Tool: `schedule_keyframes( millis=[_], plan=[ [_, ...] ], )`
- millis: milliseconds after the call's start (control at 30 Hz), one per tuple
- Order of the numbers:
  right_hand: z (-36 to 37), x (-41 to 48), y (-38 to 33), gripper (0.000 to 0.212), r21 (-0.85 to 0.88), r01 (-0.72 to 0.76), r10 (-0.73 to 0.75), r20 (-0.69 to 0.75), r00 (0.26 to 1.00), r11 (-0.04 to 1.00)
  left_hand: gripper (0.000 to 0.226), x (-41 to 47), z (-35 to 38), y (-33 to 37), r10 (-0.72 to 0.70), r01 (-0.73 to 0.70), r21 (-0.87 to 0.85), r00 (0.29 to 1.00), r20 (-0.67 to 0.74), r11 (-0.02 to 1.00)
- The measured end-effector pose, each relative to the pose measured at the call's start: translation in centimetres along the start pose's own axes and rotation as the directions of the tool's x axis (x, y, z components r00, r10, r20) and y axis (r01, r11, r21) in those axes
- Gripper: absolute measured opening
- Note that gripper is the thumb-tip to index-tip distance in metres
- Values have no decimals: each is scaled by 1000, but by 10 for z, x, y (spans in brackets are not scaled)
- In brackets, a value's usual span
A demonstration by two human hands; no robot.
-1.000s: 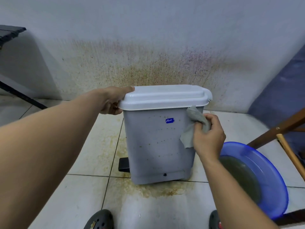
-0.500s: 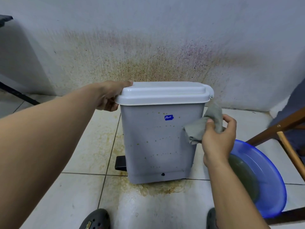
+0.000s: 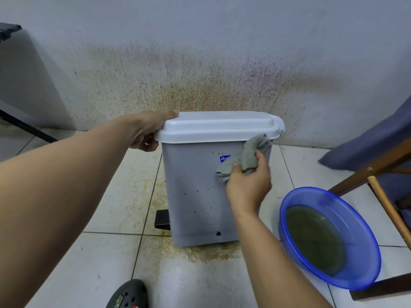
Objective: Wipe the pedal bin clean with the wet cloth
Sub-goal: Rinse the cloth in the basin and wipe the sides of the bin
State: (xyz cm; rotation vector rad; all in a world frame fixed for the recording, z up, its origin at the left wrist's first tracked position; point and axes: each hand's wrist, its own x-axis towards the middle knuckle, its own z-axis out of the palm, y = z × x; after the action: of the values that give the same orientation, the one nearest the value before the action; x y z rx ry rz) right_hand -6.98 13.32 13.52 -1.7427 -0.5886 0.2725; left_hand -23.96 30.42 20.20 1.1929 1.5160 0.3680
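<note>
Left hand grips lid edge of bin. Right hand pinches cloth, pressed on bin side under lid. Bin stands on floor between hands. Blue bowl with dirty water just right of right hand.

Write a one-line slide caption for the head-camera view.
Left hand steadies the pedal bin while the right hand presses a grey cloth against its spotted side, beside a blue basin.

Left hand in curled grip, right hand pinching
</note>
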Motion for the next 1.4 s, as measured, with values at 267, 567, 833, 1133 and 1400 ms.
schedule_keyframes(
  millis=[267, 567, 833, 1133, 1400],
  plan=[
    [32, -48, -12, 49, 13, 115, -112, 353, 929, 993, 44, 7, -1, -1, 11, -12, -13, 1000, -18, 1000],
    [-22, 30, 8, 53, -29, -60, 57, -91, 994, 998, 46, 11, -2, -2, 9, -9, -14, 1000, -2, 1000],
    [34, -33, 3, 54, -76, 179, -170, 108, 979, 981, 43, 12, 2, -1, 20, -21, -33, 999, -41, 999],
    [52, -56, 2, 52, -148, 756, -564, 580, 588, 637, 44, 17, 1, 1, -10, 9, -47, 1000, -15, 999],
    [39, -26, 10, 58, -315, 832, -623, 555, 552, 456, 42, 8, -2, 2, -4, 3, 16, 999, 38, 1000]
  ],
)
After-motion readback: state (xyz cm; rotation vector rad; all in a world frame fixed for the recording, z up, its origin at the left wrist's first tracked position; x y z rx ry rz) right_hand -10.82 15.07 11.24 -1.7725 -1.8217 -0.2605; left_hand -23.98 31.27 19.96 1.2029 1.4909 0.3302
